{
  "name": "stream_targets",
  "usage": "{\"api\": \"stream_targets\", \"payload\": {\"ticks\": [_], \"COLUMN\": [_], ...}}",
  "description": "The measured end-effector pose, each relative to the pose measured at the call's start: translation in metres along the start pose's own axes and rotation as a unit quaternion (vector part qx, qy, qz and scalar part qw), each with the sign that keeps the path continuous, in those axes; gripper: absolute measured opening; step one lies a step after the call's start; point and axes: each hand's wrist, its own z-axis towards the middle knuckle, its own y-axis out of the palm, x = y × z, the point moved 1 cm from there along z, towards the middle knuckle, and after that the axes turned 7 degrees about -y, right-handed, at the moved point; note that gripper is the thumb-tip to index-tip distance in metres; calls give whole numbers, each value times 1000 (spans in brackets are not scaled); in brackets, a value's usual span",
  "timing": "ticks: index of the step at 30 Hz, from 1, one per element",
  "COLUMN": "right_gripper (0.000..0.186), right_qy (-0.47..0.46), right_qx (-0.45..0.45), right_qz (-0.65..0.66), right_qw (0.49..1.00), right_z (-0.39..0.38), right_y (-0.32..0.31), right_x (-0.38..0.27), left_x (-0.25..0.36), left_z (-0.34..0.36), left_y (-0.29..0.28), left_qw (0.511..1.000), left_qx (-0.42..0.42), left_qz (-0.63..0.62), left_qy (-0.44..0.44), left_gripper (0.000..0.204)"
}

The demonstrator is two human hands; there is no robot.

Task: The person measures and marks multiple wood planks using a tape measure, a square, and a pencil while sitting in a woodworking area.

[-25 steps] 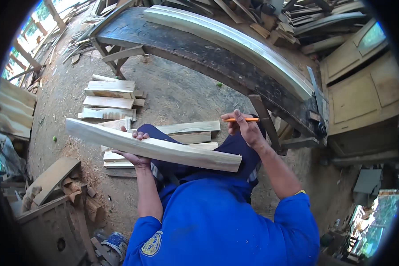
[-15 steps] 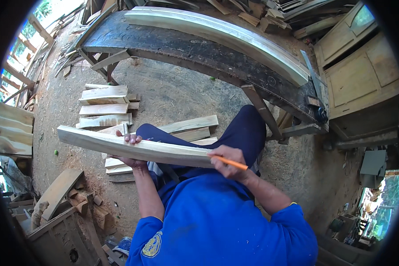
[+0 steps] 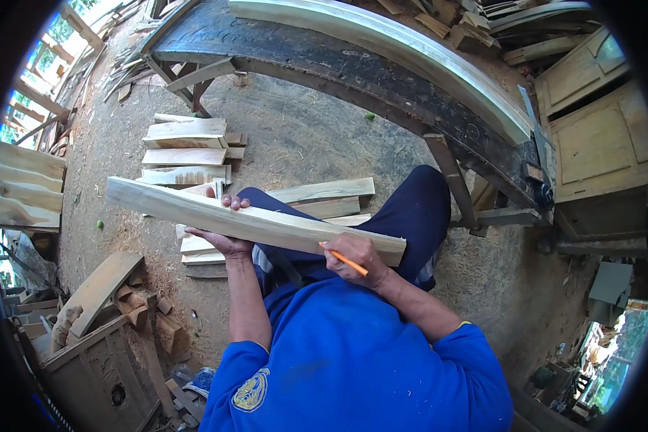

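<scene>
right hand has slid inward along board, curled round pencil.

At 9 o'clock from centre the left hand grips a pale plank; at 5 o'clock the right hand holds an orange pencil, tip at the plank's near side. A dark workbench stretches from 11 to 3 o'clock; cut boards lie at 10 o'clock.

From my remote seat I count two hands, one orange pencil, one held board and one bench. The loose planks overlap, so I cannot total them.
</scene>
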Motion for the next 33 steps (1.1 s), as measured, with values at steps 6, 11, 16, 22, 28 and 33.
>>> {"api": "stream_targets", "payload": {"ticks": [6, 11, 16, 22, 28, 33], "right_gripper": [19, 12, 21, 28, 43, 35], "right_qy": [45, 70, 131, -191, -429, -512], "right_qx": [-40, 21, 119, -36, 25, -78], "right_qz": [18, -36, -13, -370, -505, -618], "right_qw": [998, 997, 984, 908, 749, 592], "right_z": [-21, -20, 12, 117, 261, 314], "right_y": [-15, -52, -107, -149, -148, -176], "right_x": [-3, -14, -4, -36, -62, -110], "left_x": [-1, 3, 20, 76, 40, -30], "left_z": [2, 0, 12, 101, 117, 107], "left_y": [-9, -15, -13, 97, 246, 282], "left_qw": [1000, 999, 998, 962, 889, 796], "left_qx": [24, 31, -53, -274, -414, -385], "left_qz": [-19, -23, -17, -1, 56, 177], "left_qy": [-7, -4, 5, -15, -187, -433], "left_gripper": [111, 108, 109, 82, 95, 115]}}
